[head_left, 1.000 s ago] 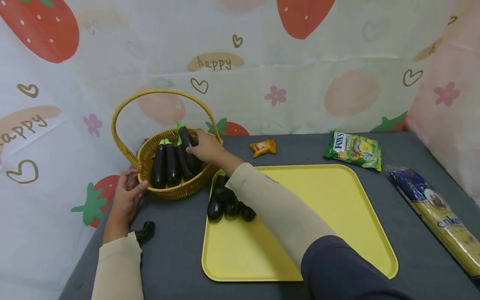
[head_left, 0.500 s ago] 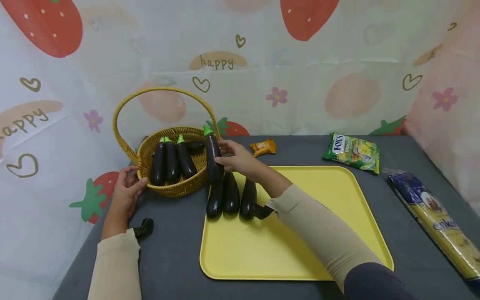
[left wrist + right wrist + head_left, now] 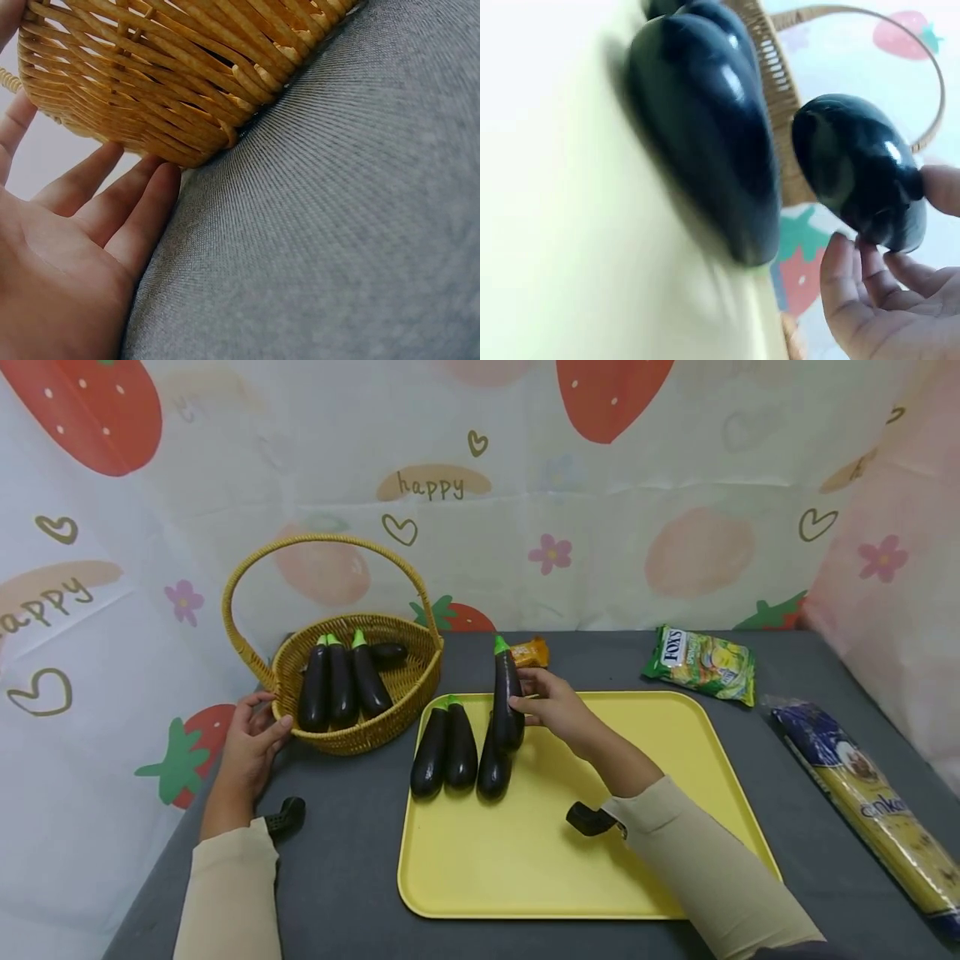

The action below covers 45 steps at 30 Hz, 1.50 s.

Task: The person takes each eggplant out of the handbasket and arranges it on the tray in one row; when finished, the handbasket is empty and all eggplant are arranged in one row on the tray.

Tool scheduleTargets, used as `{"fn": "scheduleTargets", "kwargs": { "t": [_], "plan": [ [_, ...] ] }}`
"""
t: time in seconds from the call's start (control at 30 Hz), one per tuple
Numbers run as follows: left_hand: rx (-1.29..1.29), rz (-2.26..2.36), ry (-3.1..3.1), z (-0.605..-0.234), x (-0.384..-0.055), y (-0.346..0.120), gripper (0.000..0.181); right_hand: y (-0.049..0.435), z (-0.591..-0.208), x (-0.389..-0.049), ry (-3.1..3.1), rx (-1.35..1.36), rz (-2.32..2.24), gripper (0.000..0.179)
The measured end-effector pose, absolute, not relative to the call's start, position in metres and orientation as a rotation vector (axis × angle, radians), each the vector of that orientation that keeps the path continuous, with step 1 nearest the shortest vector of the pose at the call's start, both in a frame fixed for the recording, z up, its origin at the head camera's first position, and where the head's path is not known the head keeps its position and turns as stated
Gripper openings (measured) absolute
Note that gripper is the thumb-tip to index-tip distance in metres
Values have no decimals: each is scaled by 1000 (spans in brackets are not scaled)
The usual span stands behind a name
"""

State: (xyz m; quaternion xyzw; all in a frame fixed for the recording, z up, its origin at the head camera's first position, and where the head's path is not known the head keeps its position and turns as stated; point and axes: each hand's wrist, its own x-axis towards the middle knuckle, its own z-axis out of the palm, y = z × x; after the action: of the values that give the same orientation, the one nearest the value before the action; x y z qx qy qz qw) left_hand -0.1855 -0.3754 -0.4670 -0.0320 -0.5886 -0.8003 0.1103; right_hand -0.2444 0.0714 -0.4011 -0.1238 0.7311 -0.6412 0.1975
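Note:
My right hand (image 3: 558,706) pinches a glossy dark eggplant (image 3: 507,697) with a green cap between thumb and fingers, above the left part of the yellow tray (image 3: 600,877). In the right wrist view the held eggplant (image 3: 859,169) hangs clear of another eggplant (image 3: 705,127) lying on the tray. Three eggplants lie side by side there, the rightmost (image 3: 493,772) partly covered by the held one. At the left, my left hand (image 3: 253,743) holds the side of the woven basket (image 3: 360,741), thumb at the rim and fingers against its wall (image 3: 150,90). Several eggplants (image 3: 343,685) rest inside.
An orange snack packet (image 3: 532,653) lies behind the tray, partly hidden by the held eggplant. At the back right is a green Fox's bag (image 3: 701,664). A long yellow-and-blue package (image 3: 870,802) lies along the right side. A tall handle (image 3: 322,537) arches over the basket.
My right hand has lifted an eggplant out of the basket and carried it right, over the tray's eggplants. My left hand has stayed at the basket.

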Motion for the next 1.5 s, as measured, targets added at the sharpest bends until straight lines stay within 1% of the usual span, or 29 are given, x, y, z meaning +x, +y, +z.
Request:
{"fn": "scheduleTargets", "kwargs": {
  "t": [0.17,0.3,0.57,0.8,1.03,1.17,1.3,1.5],
  "plan": [
    [-99,-2344,-1731,-467,-186,-376,34,89,-412,-238,2015,-256,-1798,54],
    [-105,-2352,-1724,-466,-187,-376,34,101,-421,-238,1992,-237,-1792,55],
    [-91,-2355,-1715,-466,-186,-375,35,109,-429,-234,2052,-290,-1591,56],
    [-89,-2351,-1714,-465,-186,-375,35,103,-428,-230,2101,-282,-1503,59],
    [-66,-2361,-1711,-466,-186,-374,35,103,-428,-226,2126,-293,-1474,56],
    [-61,-2356,-1714,-467,-185,-374,34,103,-426,-225,2129,-301,-1452,60],
    [-59,-2356,-1715,-468,-185,-375,34,104,-422,-228,2184,-307,-1419,61],
    [-57,-2359,-1713,-468,-188,-375,34,92,-405,-245,2360,-382,-1366,58]
  ]
}}
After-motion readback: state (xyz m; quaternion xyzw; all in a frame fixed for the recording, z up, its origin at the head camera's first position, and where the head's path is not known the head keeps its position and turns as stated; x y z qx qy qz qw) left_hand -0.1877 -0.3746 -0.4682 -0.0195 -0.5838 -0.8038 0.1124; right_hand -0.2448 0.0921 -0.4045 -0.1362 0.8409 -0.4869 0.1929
